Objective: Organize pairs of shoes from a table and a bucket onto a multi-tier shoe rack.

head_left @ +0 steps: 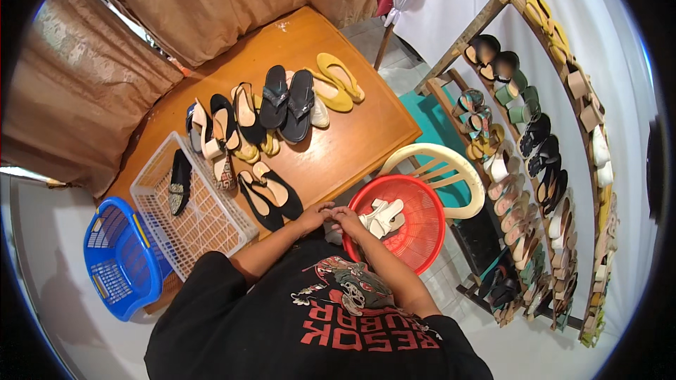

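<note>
My left hand [315, 217] and my right hand [345, 219] meet in front of my chest, at the near edge of the wooden table [352, 144]. Their fingers are bent and touch each other; whether anything small is between them is hidden. Closest to my left hand on the table are black slip-on shoes [283, 193]. Beside my right hand, a red basket [431, 229] holds a pair of white sandals [382, 219]. Farther back on the table stand black slippers [298, 109], yellow flats [341, 77] and several other shoes.
A white crate [243, 233] with a dark flat shoe [179, 183] in it sits on the table's left, beside a blue basket [127, 260]. The red basket rests at a cream plastic chair [465, 186]. Shoe-filled wooden racks [451, 53] line the right; brown curtains [211, 7] hang behind.
</note>
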`<state>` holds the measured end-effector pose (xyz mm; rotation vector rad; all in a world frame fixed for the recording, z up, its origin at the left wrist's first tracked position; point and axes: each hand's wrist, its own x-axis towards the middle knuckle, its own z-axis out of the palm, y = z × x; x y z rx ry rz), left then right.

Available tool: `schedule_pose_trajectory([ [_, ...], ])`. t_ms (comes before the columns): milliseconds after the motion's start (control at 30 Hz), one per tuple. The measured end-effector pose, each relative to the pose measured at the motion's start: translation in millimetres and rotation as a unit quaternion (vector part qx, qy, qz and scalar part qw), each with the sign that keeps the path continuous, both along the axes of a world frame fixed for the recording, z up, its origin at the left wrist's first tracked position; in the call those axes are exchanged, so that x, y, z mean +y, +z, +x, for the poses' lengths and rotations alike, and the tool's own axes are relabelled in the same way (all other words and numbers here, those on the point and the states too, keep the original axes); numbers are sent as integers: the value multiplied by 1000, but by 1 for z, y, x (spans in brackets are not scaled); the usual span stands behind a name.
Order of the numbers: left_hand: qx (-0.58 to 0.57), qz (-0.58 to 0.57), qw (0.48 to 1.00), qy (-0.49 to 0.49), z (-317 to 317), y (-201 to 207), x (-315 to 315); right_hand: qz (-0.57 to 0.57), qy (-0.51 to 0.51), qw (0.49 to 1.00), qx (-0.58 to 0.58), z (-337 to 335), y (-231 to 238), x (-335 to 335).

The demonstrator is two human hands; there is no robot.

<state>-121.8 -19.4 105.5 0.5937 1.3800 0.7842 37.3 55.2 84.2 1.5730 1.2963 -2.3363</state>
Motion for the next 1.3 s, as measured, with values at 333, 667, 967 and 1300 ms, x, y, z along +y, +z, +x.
schedule_pose_trajectory([
  [333,-148,61,968,192,-65,23,168,352,-47,934,23,-64,-19,157],
  [667,-139,-49,954,260,-91,11,272,544,68,806,-225,-197,62,286],
  [967,-166,39,923,344,-85,-23,274,556,252,758,-230,-190,52,291],
  [1300,-258,8,915,309,-50,-17,267,569,160,771,-236,-127,41,256],
])
